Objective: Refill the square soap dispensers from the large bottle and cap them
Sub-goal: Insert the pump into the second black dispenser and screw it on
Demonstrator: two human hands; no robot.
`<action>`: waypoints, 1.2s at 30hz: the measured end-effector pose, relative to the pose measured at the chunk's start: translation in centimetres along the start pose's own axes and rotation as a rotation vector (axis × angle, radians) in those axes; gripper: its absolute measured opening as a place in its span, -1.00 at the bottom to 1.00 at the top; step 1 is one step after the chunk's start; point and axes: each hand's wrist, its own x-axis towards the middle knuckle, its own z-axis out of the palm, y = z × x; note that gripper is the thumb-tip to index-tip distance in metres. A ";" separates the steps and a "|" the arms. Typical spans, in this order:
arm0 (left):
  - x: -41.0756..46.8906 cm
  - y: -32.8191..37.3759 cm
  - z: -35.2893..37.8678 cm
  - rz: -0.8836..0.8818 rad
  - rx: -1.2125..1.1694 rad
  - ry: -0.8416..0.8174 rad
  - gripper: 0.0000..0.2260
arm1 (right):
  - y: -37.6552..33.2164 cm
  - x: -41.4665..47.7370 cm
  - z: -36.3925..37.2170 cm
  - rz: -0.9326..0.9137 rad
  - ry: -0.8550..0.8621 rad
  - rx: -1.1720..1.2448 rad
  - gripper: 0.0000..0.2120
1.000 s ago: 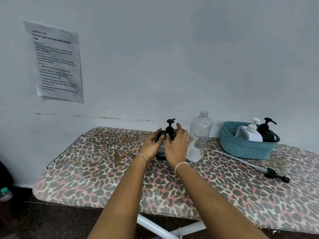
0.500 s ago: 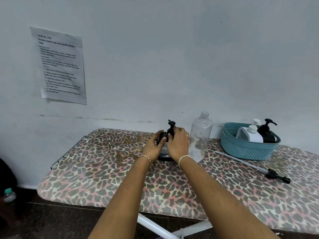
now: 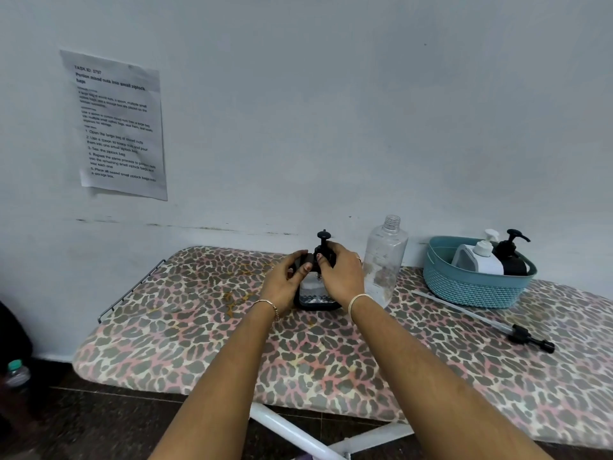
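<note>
A square clear dispenser (image 3: 313, 293) with black trim stands on the leopard-print board (image 3: 199, 313), liquid showing in its lower part. My left hand (image 3: 285, 277) grips its left shoulder. My right hand (image 3: 338, 273) has its fingers curled round the black pump cap (image 3: 323, 242) on top. The large clear bottle (image 3: 384, 260) stands uncapped just right of my right hand, almost empty. A white dispenser (image 3: 481, 260) and a black dispenser (image 3: 510, 257), both with pumps on, stand in the teal basket (image 3: 471, 290).
A long clear pump tube with a black head (image 3: 517, 333) lies on the board in front of the basket. A printed sheet (image 3: 116, 127) hangs on the wall. A small bottle (image 3: 16, 373) stands on the floor at left.
Both hands have stayed on the dispenser; my right hand's fingers have shifted round the pump cap. The camera has tilted slightly.
</note>
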 end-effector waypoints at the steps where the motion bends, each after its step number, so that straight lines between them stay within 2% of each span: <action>1: -0.1 0.0 -0.2 -0.012 -0.011 0.004 -0.58 | 0.0 0.2 0.0 -0.014 -0.031 -0.004 -0.69; 6: -0.3 0.1 -0.5 -0.041 -0.073 -0.005 -0.58 | -0.1 0.8 0.1 -0.021 -0.115 -0.115 -0.66; 13: -0.5 0.8 -0.6 -0.074 -0.144 -0.002 -0.55 | -0.2 0.7 -0.7 0.018 -0.083 0.049 -0.68; 20: -0.6 1.0 -0.7 -0.153 -0.266 -0.029 -0.55 | 0.2 1.1 -1.4 0.041 -0.248 0.227 -0.65; 23: -0.8 1.0 -0.6 -0.189 -0.312 -0.019 -0.56 | 0.5 1.0 -1.4 0.047 -0.232 0.274 -0.70; 28: -1.2 1.7 -0.2 -0.201 -0.368 0.017 -0.59 | -0.2 0.8 -1.2 0.021 -0.155 0.105 -0.74; 36: -1.5 2.1 -0.1 -0.166 -0.310 0.025 -0.57 | -0.8 0.3 0.1 0.031 -0.078 -0.094 -0.68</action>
